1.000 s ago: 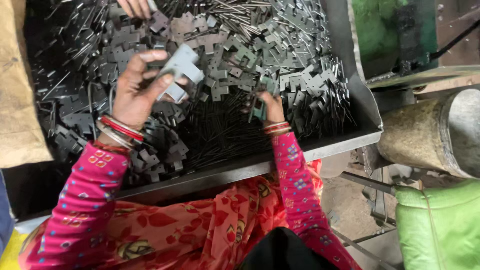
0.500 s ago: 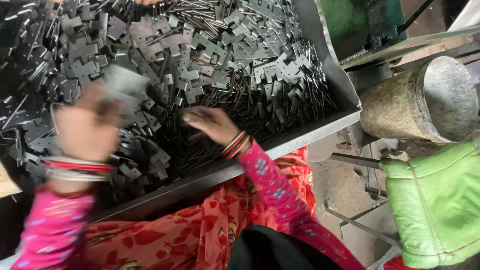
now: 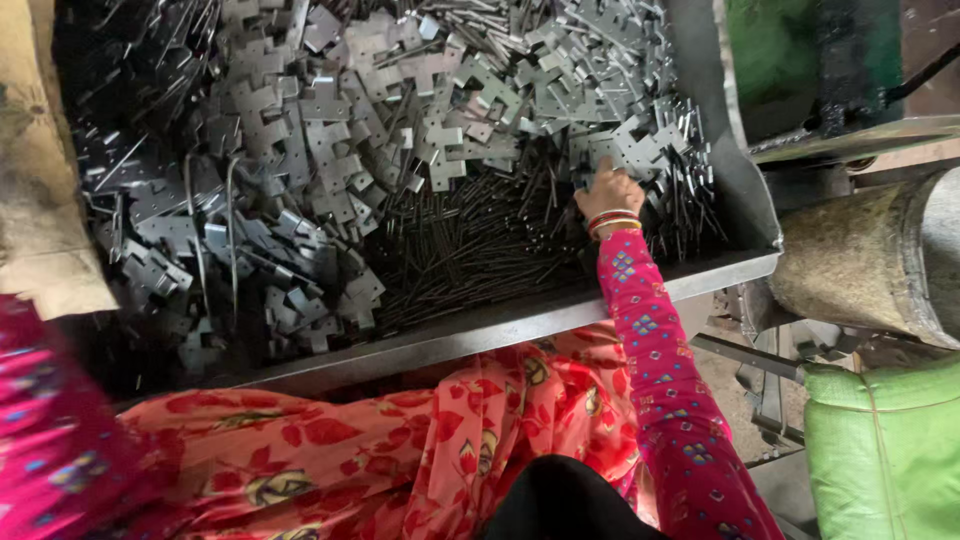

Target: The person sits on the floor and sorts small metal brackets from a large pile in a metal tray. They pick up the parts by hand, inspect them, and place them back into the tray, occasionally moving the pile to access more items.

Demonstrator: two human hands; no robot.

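Right hand (image 3: pixel 608 192) has shifted out to 3 o'clock of the tray (image 3: pixel 520 322), fingers curled onto flat metal plates (image 3: pixel 640 150) w/ grip unclear, left hand now out of view, sleeve (image 3: pixel 45 440) blurred at 8 o'clock; the pile looks mostly unsorted, pins (image 3: pixel 470 250) loose at centre.

plates (image 3: pixel 400 130) in tray (image 3: pixel 730 170), sack (image 3: pixel 885 450) right

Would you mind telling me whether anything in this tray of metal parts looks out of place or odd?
Mostly not: the tray holds a loose heap of flat cross-shaped plates and thin dark rods, with the right hand in them. Only two long bent wires on the left differ from the rest.
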